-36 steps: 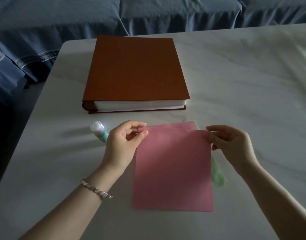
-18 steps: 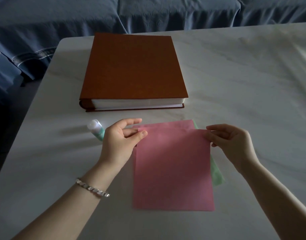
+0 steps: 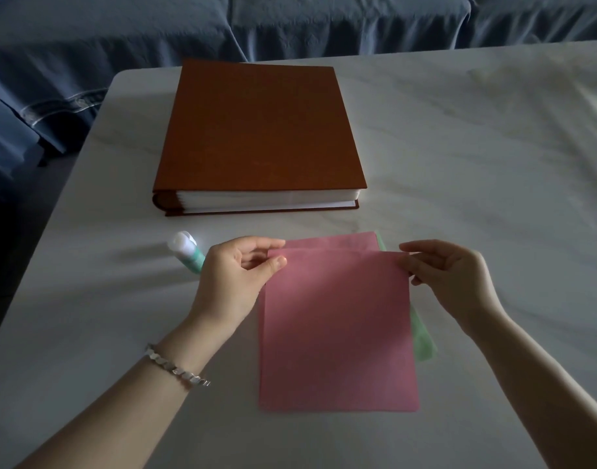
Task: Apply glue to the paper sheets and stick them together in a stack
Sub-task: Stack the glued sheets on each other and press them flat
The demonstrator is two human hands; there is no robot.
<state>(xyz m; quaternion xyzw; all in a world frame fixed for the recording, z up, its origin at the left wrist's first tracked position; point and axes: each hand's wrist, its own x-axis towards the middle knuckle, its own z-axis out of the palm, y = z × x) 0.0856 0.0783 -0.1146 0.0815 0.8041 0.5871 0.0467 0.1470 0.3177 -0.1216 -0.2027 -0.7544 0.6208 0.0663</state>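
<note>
On the table (image 3: 459, 147), lower centre of the frame, the top pink sheet (image 3: 337, 333) has drawn back toward the bottom edge, baring more of the second pink sheet (image 3: 341, 240) beneath; so alignment looks unsettled; its long axis runs top to bottom of the frame; a green sheet (image 3: 424, 343) peeks out at right; the left hand (image 3: 229, 282) and right hand (image 3: 452, 275) each pinch a far corner; the glue stick (image 3: 187, 250) lies at left, untouched.
</note>
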